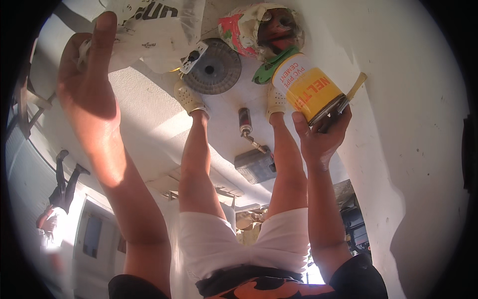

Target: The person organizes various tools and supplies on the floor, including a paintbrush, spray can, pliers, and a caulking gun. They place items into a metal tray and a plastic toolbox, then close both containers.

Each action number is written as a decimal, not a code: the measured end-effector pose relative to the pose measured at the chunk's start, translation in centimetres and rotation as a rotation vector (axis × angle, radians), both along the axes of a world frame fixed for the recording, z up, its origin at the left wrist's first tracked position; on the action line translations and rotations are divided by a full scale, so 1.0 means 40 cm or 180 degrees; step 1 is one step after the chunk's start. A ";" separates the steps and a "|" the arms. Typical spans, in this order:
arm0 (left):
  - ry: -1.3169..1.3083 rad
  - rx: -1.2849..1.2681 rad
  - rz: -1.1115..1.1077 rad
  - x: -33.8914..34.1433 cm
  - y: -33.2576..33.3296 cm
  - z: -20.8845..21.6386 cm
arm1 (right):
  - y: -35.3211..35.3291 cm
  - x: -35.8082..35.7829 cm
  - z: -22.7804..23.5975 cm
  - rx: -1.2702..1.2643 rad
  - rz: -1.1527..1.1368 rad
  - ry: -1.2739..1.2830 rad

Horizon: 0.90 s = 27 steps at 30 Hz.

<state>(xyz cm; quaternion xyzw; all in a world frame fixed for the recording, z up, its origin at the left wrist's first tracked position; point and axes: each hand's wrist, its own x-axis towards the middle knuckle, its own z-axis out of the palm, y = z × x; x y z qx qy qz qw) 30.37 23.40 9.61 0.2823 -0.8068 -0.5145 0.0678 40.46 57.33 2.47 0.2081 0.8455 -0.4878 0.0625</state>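
My left hand [92, 84] is raised at the upper left, its fingers curled round the white gathered edge of a clear plastic bag [164, 37] with dark print. The thumb points up, and the bag spreads to the right of the hand. My right hand [326, 134] grips a yellow and white can [311, 84] by its dark-rimmed end, tilted away from me. A flat tan stick or brush handle [357, 85] juts out beside that rim. Something green and floppy [275, 65] shows behind the can's far end; I cannot tell whether they touch.
On the pale floor are a round grey disc [214, 72], a white power strip [194, 57], a gas torch [244, 122] and a dark grey case [251, 165]. A stained red and white sack [239, 30] lies ahead. A wall [418, 124] stands right; another person [55, 219] is far left.
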 end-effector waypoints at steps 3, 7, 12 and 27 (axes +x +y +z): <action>0.0536 0.0653 0.0075 0.074 -0.019 -0.037 | -0.016 -0.063 -0.062 0.0171 0.0142 0.0252; -0.1038 -0.0163 0.0047 0.154 0.000 -0.134 | -0.036 -0.106 -0.208 0.0209 0.0237 0.0411; -0.1488 0.0428 0.0091 0.266 0.035 -0.247 | -0.043 -0.107 -0.300 0.0351 0.0374 0.0059; -0.2042 -0.0119 -0.1670 0.049 0.313 -0.482 | -0.074 -0.164 -0.234 0.0832 0.0760 0.0200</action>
